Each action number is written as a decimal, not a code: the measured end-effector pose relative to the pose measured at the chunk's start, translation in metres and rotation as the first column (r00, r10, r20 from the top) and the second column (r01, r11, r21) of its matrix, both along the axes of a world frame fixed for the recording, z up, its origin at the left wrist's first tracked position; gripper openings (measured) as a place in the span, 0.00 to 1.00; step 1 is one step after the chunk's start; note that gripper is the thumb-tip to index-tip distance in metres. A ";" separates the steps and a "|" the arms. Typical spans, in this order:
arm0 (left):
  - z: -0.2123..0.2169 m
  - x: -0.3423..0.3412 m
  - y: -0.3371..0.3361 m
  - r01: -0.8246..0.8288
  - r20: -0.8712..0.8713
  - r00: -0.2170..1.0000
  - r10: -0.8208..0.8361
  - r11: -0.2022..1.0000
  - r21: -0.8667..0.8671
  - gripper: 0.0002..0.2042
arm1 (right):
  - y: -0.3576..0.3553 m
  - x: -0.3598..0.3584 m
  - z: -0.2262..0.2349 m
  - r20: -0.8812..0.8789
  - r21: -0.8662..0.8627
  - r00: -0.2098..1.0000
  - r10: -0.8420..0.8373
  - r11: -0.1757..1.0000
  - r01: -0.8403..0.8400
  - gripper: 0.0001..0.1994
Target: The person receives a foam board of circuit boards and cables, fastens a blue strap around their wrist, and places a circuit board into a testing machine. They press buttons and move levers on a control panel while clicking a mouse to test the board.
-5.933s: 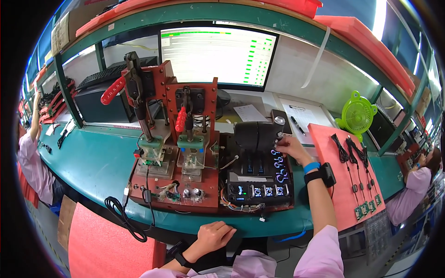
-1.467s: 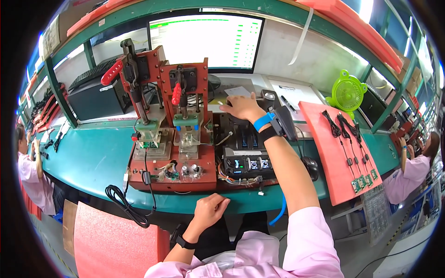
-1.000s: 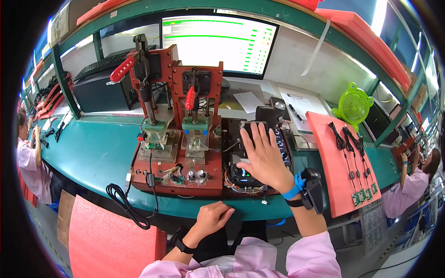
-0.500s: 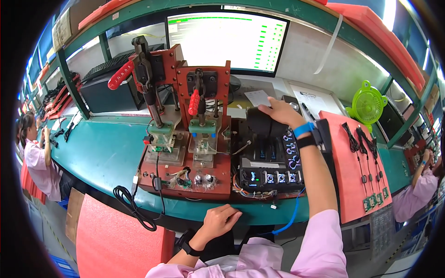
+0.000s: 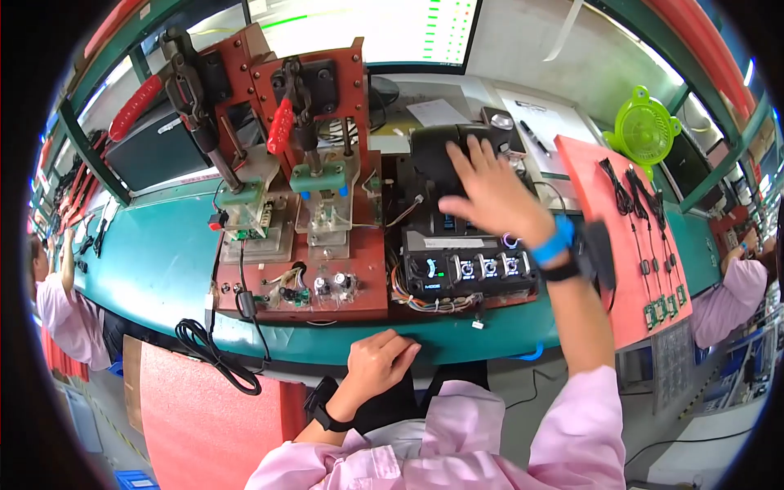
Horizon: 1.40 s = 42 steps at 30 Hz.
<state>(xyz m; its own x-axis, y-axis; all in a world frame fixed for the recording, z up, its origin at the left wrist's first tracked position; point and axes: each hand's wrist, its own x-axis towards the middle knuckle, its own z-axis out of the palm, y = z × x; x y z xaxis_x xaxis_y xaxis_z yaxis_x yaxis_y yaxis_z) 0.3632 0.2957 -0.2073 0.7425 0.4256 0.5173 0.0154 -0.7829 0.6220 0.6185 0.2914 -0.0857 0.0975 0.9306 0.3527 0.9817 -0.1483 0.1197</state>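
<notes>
My right hand (image 5: 494, 194) is stretched out with its fingers spread over a black electronic unit (image 5: 430, 149). Its fingertips lie over the unit's dark upper part; whether they press on it I cannot tell. Lit knobs and a small display show on the unit's front panel (image 5: 474, 272). At the bench's near edge, my left hand (image 5: 380, 359) rests in a loose fist, with nothing showing in it. Left of the unit stands a red test fixture (image 5: 371, 278) with two toggle clamps, their red handles (image 5: 280, 126) hanging down. A small green circuit board (image 5: 266, 216) sits under the left clamp.
A black cable (image 5: 216, 355) hangs coiled over the front edge. On the right, a pink foam sheet (image 5: 588, 192) carries several cables with small boards, near a green fan (image 5: 645, 131). A monitor (image 5: 367, 33) stands behind. Other people sit at both sides.
My right hand has drawn back from the unit's far top toward me, and its fingers have spread. My view has shifted, while my left hand stays at the bench edge.
</notes>
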 end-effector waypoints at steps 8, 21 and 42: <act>0.004 0.005 -0.003 -0.055 -0.050 0.997 0.052 0.997 -0.052 0.05 | 0.118 0.001 0.016 -0.207 -0.181 0.969 -0.136 0.979 0.099 0.26; 0.008 0.003 0.007 0.072 -0.144 0.987 -0.077 0.997 -0.038 0.07 | 0.123 0.003 0.004 -0.332 0.211 0.937 -0.106 0.960 0.183 0.21; 0.011 0.003 0.012 0.101 -0.044 0.993 -0.107 0.988 -0.113 0.09 | 0.125 0.002 -0.003 -0.203 0.190 0.971 -0.131 0.967 0.170 0.16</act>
